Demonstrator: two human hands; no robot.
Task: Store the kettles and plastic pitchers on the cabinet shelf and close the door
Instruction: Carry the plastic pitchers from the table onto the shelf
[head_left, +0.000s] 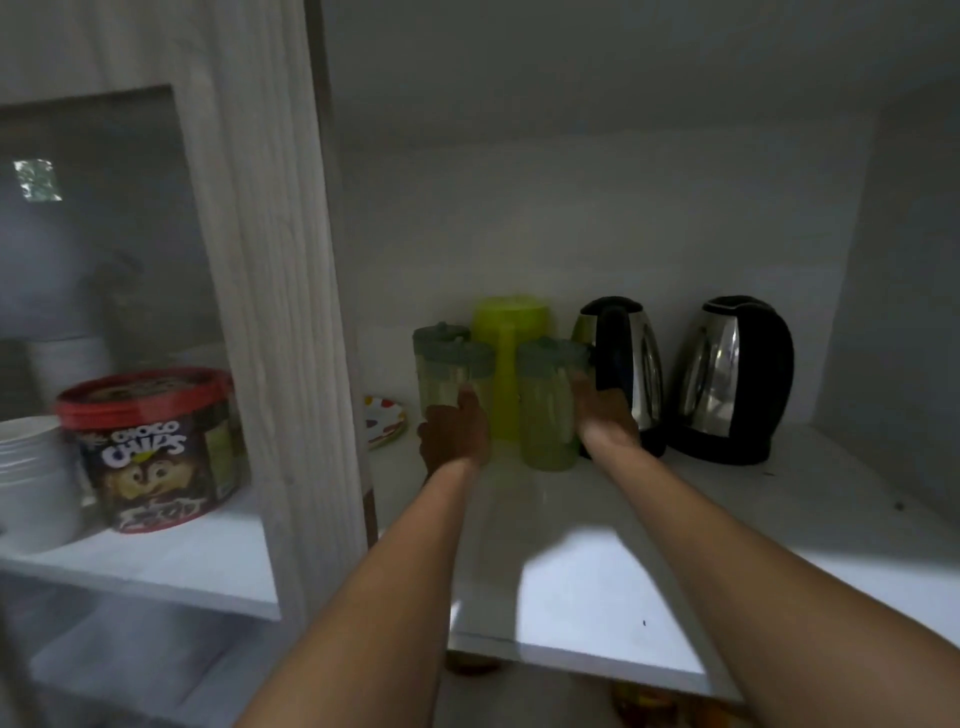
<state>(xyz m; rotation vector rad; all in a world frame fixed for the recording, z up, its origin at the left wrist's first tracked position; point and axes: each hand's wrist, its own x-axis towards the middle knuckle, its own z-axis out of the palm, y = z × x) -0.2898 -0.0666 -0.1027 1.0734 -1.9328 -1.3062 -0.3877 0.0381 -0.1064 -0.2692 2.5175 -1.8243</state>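
Two steel-and-black kettles (626, 364) (732, 374) stand side by side at the back right of the white cabinet shelf (597, 571). Left of them stand three plastic pitchers: a bright green one (511, 353) at the back and two pale green ones with grey-green lids in front. My left hand (454, 431) grips the left lidded pitcher (449, 369) from the front. My right hand (605, 415) holds the right lidded pitcher (548, 405) on its right side, close to the nearer kettle.
A small plate with coloured dots (384, 418) lies at the shelf's back left. A wood-grain door frame (270, 291) stands to the left, its glass panel showing a red-lidded Choco Chips tub (150, 447) and stacked white bowls (31, 467).
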